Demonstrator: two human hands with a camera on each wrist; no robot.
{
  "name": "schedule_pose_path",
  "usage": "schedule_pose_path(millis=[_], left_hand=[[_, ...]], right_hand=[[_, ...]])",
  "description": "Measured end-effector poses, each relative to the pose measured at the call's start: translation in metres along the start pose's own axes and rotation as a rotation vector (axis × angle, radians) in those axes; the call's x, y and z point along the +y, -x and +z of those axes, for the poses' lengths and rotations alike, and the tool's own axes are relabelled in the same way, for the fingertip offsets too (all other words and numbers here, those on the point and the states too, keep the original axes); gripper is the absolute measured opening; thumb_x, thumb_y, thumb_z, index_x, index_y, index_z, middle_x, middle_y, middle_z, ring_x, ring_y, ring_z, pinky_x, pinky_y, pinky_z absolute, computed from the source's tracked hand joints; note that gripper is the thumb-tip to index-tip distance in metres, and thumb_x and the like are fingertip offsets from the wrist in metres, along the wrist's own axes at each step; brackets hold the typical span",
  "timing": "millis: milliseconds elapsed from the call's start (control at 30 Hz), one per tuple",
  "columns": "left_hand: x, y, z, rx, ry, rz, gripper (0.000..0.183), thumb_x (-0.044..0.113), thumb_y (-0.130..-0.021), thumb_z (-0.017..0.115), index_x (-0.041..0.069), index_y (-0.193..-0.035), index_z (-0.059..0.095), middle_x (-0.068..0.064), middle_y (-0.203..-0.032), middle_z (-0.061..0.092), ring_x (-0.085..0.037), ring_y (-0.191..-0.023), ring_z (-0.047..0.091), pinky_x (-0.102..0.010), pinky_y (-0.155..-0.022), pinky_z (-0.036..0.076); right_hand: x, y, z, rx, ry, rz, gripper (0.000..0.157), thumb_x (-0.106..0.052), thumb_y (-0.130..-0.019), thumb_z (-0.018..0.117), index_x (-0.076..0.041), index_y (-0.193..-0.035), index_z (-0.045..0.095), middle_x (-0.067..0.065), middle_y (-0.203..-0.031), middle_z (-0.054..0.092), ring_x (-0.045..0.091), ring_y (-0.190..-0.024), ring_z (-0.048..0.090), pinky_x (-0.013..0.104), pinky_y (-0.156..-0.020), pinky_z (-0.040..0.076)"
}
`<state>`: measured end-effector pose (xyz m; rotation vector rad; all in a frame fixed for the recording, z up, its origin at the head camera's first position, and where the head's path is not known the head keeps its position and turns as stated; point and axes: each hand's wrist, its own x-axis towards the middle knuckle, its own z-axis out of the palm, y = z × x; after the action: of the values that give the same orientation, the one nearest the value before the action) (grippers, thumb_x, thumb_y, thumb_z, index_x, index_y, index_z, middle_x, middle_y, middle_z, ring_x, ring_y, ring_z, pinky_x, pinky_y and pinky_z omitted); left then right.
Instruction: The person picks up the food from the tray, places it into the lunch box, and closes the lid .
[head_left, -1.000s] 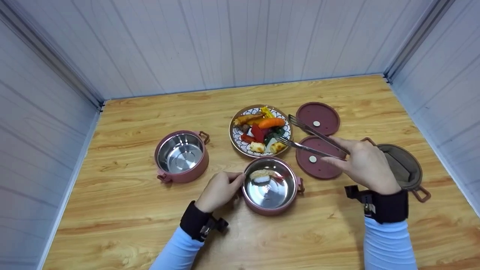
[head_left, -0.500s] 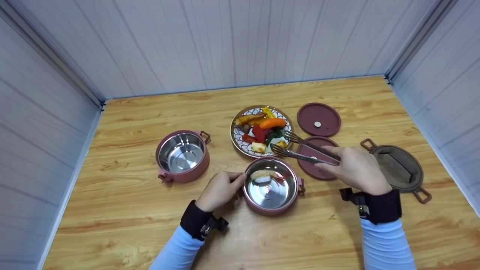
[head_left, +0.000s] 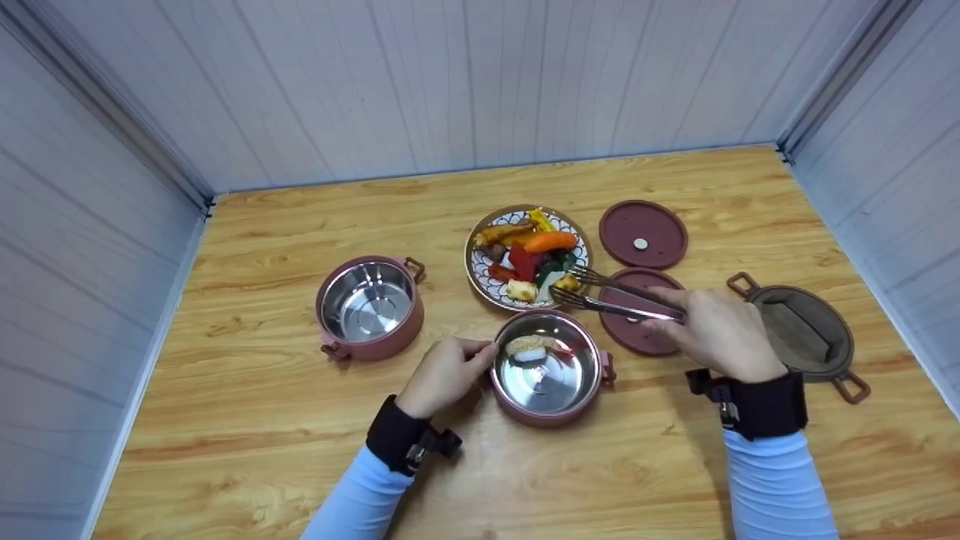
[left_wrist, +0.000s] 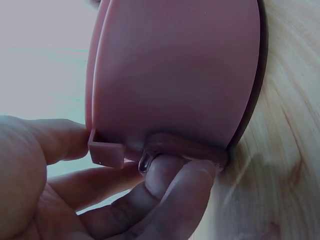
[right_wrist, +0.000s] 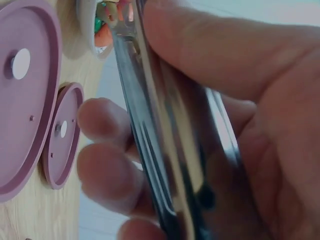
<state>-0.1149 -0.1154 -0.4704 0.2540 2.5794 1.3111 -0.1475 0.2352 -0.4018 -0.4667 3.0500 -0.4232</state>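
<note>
My left hand (head_left: 448,376) holds a pink pot (head_left: 546,416) with a steel inside; in the left wrist view its fingers curl at the pot's side handle (left_wrist: 185,146) and the thumb is at the rim. Inside the pot lie a breaded piece with a red end (head_left: 534,345) and a white piece (head_left: 529,355). My right hand (head_left: 724,334) grips metal tongs (head_left: 637,310) with slotted tips. Those tips are on either side of a yellow browned piece of food (head_left: 568,283) at the right side of the patterned plate (head_left: 480,279).
The plate also bears a carrot (head_left: 551,241), red pepper (head_left: 520,260) and other foods. A second pink pot (head_left: 382,347) stands at left. Two maroon lids (head_left: 643,225) lie right of the plate, with a brown handled lid (head_left: 795,330) farther right. Pale walls (head_left: 450,90) enclose the table.
The tongs have come down and left onto the plate's right side, and their tips have drawn closer together around the yellow piece. My left hand stays at the pot.
</note>
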Motion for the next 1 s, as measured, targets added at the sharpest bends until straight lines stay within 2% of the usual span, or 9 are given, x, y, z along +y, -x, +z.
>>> schedule_pose_path(millis=[200, 367, 467, 567, 733, 1000], left_hand=[[-0.002, 0.003, 0.002, -0.006, 0.029, -0.02, 0.032, 0.031, -0.101, 0.058, 0.009, -0.12, 0.072, 0.0, -0.092, 0.069, -0.011, -0.07, 0.058, -0.031, -0.066, 0.048], [-0.002, 0.004, 0.001, -0.011, 0.03, -0.018, 0.032, 0.032, -0.101, 0.058, 0.01, -0.12, 0.073, 0.001, -0.092, 0.07, -0.011, -0.066, 0.059, -0.031, -0.064, 0.049], [-0.001, 0.002, 0.001, 0.004, 0.011, 0.006, 0.032, 0.031, -0.101, 0.058, 0.009, -0.119, 0.073, 0.001, -0.093, 0.071, -0.011, -0.07, 0.06, -0.032, -0.068, 0.05], [-0.002, 0.0, 0.001, 0.016, -0.007, 0.018, 0.032, 0.031, -0.1, 0.059, 0.008, -0.119, 0.073, 0.001, -0.095, 0.071, -0.011, -0.078, 0.061, -0.032, -0.074, 0.05], [-0.001, 0.001, 0.001, 0.011, -0.012, 0.0, 0.032, 0.03, -0.1, 0.059, 0.008, -0.12, 0.072, 0.001, -0.097, 0.071, -0.012, -0.082, 0.062, -0.032, -0.076, 0.05], [-0.001, 0.003, 0.001, 0.015, -0.013, 0.005, 0.032, 0.031, -0.101, 0.059, 0.009, -0.12, 0.072, 0.0, -0.096, 0.071, -0.013, -0.081, 0.062, -0.033, -0.074, 0.05]], right_hand=[[0.0, 0.0, 0.001, -0.005, 0.018, 0.032, 0.066, -0.059, -0.085, 0.069, -0.018, -0.137, 0.062, -0.004, -0.056, 0.034, 0.016, -0.048, 0.039, 0.033, -0.04, 0.031], [-0.002, 0.003, -0.005, 0.005, 0.021, 0.041, 0.065, -0.062, -0.084, 0.068, -0.021, -0.134, 0.065, -0.001, -0.057, 0.04, 0.019, -0.05, 0.045, 0.034, -0.04, 0.033], [-0.002, 0.004, -0.007, 0.035, 0.038, 0.033, 0.059, -0.059, -0.085, 0.07, -0.023, -0.131, 0.067, 0.002, -0.058, 0.047, 0.023, -0.054, 0.051, 0.037, -0.04, 0.034], [-0.001, 0.004, -0.009, 0.062, 0.055, 0.022, 0.053, -0.051, -0.086, 0.072, -0.022, -0.13, 0.068, 0.003, -0.058, 0.047, 0.026, -0.056, 0.053, 0.038, -0.04, 0.035], [0.001, 0.004, -0.011, 0.093, 0.055, 0.008, 0.049, -0.043, -0.087, 0.074, -0.02, -0.13, 0.068, 0.0, -0.053, 0.038, 0.023, -0.049, 0.045, 0.036, -0.039, 0.031], [0.004, 0.003, -0.006, 0.143, 0.049, -0.005, 0.045, -0.041, -0.088, 0.074, -0.021, -0.128, 0.069, -0.003, -0.051, 0.033, 0.019, -0.045, 0.036, 0.033, -0.036, 0.027]])
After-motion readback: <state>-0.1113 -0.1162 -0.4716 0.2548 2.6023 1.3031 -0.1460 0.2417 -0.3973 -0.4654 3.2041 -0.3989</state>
